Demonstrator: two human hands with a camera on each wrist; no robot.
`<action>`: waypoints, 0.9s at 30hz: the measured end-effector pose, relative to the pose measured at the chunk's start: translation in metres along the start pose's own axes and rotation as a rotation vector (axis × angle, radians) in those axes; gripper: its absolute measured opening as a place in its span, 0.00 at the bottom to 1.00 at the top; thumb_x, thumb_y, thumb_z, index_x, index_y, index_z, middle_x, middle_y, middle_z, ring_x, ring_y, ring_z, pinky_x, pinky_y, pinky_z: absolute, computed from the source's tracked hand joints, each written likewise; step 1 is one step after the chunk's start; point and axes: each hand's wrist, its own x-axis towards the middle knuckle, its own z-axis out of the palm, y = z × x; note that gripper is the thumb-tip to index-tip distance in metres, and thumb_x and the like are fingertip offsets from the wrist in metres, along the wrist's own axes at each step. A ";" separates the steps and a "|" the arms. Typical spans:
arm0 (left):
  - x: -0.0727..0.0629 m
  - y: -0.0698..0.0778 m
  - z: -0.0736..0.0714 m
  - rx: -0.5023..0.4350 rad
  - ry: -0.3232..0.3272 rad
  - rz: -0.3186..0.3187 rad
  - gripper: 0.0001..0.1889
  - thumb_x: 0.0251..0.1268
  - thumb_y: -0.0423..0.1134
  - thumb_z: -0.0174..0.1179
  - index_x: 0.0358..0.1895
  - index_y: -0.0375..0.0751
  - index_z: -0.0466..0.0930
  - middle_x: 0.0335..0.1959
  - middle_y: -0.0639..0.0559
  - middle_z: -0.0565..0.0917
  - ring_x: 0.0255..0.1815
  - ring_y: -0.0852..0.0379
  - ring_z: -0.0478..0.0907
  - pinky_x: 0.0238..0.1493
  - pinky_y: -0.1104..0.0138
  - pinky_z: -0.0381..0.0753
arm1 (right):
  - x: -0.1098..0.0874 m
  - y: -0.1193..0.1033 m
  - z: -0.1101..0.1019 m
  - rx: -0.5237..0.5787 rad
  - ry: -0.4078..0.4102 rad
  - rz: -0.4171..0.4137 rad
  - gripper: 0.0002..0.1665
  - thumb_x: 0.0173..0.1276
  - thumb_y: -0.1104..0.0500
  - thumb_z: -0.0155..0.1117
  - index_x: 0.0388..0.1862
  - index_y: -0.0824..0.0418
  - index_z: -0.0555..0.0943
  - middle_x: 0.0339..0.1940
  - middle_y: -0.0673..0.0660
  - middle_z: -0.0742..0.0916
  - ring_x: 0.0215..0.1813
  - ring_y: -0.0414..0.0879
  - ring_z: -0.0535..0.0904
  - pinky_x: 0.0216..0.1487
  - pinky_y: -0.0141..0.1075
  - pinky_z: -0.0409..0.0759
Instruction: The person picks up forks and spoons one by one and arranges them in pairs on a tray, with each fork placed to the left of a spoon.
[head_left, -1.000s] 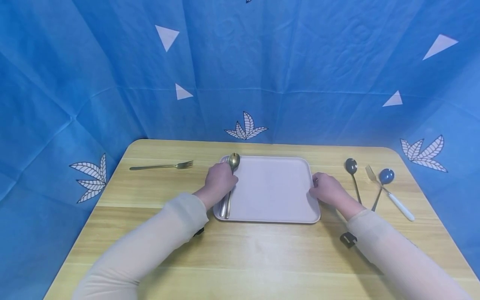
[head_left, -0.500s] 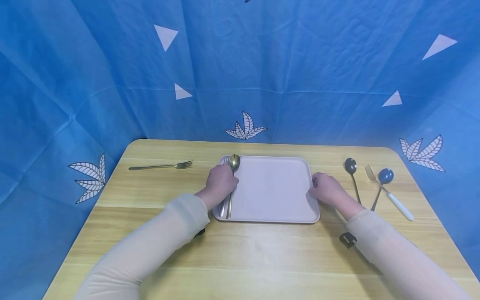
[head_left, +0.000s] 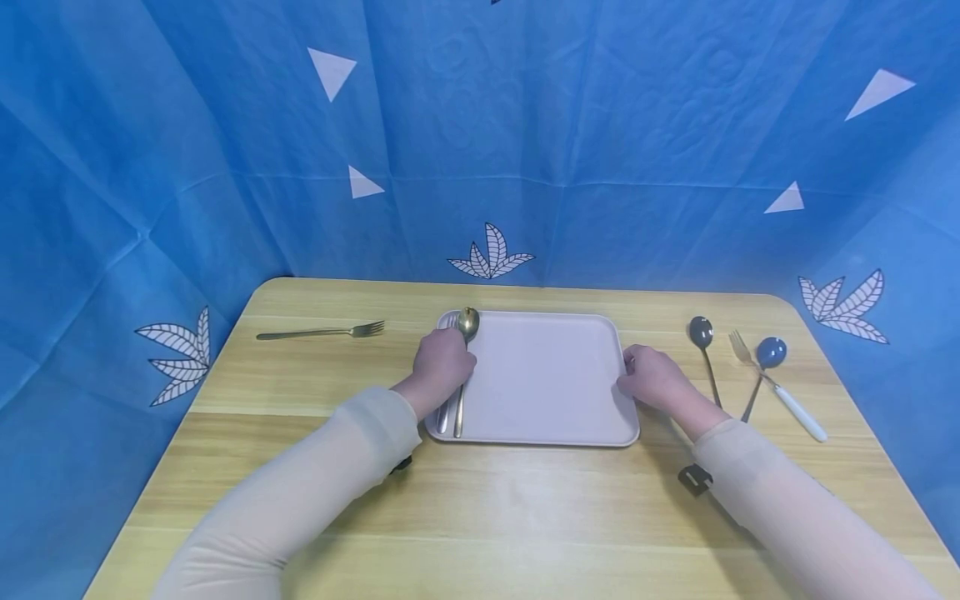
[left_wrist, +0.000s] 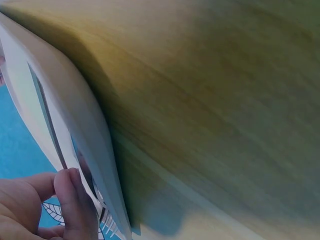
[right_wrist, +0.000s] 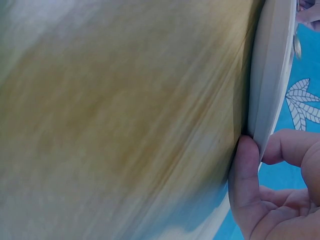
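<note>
A pale rectangular tray [head_left: 547, 379] lies on the wooden table. Along its left side are a gold-bowled spoon [head_left: 468, 322] and a fork [head_left: 444, 415], side by side, handles toward the near edge. My left hand [head_left: 442, 364] is over them; in the left wrist view its thumb and finger pinch the spoon's handle [left_wrist: 50, 120], and the fork lies beside it close to the tray wall. The fork's middle is hidden under the hand. On the opposite side, my right hand [head_left: 654, 379] grips the tray's right rim, fingers and thumb on either side of it [right_wrist: 270, 75].
Left of the tray lies another fork [head_left: 322, 332]. To the right are a dark spoon [head_left: 702, 333], a second spoon [head_left: 771, 352] and a white-handled fork [head_left: 799, 412] crossing it. A blue patterned cloth [head_left: 480, 167] hangs behind the table [head_left: 510, 517].
The spoon shifts very slightly on the tray under my left hand. My right hand keeps its place on the rim.
</note>
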 end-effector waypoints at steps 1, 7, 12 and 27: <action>0.000 0.000 0.000 0.003 0.002 0.002 0.12 0.61 0.32 0.55 0.19 0.40 0.75 0.15 0.51 0.74 0.15 0.57 0.74 0.15 0.66 0.73 | 0.000 0.000 0.000 0.000 0.000 0.000 0.24 0.59 0.64 0.60 0.53 0.76 0.74 0.34 0.61 0.83 0.33 0.51 0.77 0.33 0.40 0.76; 0.001 0.000 0.000 0.000 -0.001 0.000 0.12 0.62 0.31 0.54 0.19 0.40 0.75 0.15 0.51 0.74 0.16 0.56 0.75 0.16 0.66 0.75 | 0.000 0.000 0.000 0.000 -0.001 -0.004 0.25 0.59 0.64 0.60 0.53 0.77 0.73 0.34 0.61 0.83 0.33 0.52 0.77 0.33 0.40 0.76; 0.001 0.000 0.000 -0.006 -0.008 -0.002 0.12 0.63 0.32 0.54 0.21 0.40 0.76 0.15 0.52 0.73 0.16 0.56 0.75 0.16 0.66 0.75 | 0.001 0.001 0.000 -0.003 0.003 -0.010 0.26 0.59 0.64 0.60 0.55 0.77 0.73 0.37 0.63 0.84 0.36 0.53 0.78 0.36 0.43 0.78; 0.005 0.001 0.006 -0.020 -0.025 -0.004 0.12 0.64 0.31 0.53 0.20 0.40 0.74 0.13 0.53 0.69 0.15 0.57 0.73 0.16 0.66 0.73 | 0.001 0.002 0.000 0.003 0.001 -0.014 0.23 0.59 0.64 0.59 0.52 0.76 0.74 0.31 0.59 0.81 0.32 0.51 0.76 0.32 0.40 0.75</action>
